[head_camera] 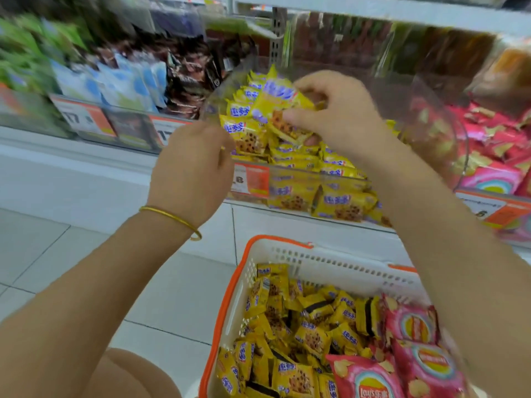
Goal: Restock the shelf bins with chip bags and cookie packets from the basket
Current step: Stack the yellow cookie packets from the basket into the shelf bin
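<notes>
Frankly, much of the shelf is smeared by motion: the green, blue and brown bags (pixel 129 81) on the left are too blurred to read. My left hand (pixel 191 168) shows only its back, with the fingers curled out of sight at the near corner of the clear bin (pixel 287 169), so I cannot tell whether it holds anything. My right hand (pixel 339 110) grips a bunch of yellow cookie packets (pixel 283 109) just above that bin, thumb pressed on one. Their blue lettering I cannot make out. More such packets fill the bin and the left of the basket (pixel 330 265), whose lower part is cut off. Pink chip bags (pixel 370 380) in its right corner read "Lay's". A price tag (pixel 77 117) reads "17".
</notes>
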`<action>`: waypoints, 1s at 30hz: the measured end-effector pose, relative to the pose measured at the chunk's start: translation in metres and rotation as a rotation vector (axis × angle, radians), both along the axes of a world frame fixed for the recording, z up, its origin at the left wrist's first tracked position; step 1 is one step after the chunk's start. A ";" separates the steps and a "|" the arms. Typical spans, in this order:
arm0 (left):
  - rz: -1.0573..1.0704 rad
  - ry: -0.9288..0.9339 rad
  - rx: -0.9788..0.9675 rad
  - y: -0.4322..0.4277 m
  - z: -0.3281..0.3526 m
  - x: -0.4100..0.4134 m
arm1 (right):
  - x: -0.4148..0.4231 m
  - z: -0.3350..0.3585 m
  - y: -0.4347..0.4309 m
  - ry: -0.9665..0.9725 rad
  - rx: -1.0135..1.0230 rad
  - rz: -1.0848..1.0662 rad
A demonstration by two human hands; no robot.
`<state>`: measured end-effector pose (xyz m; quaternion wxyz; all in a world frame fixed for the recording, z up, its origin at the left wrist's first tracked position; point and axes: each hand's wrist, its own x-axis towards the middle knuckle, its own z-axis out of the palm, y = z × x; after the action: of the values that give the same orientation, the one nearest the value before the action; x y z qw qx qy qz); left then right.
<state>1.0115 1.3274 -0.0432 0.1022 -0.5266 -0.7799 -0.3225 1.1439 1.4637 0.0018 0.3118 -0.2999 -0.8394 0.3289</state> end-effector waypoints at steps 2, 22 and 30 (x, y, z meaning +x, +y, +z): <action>0.022 0.009 -0.094 -0.001 -0.006 -0.005 | -0.027 -0.007 0.007 -0.204 0.154 -0.014; -0.070 0.187 0.032 -0.013 -0.006 -0.002 | -0.034 -0.022 -0.001 -0.397 0.567 0.047; -0.301 0.188 -0.352 -0.023 -0.043 0.040 | 0.062 -0.112 -0.070 -0.012 -0.011 0.069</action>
<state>1.0512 1.3046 -0.0859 0.0318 -0.6740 -0.7240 -0.1431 1.2060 1.3935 -0.1097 0.2935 -0.2746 -0.8493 0.3422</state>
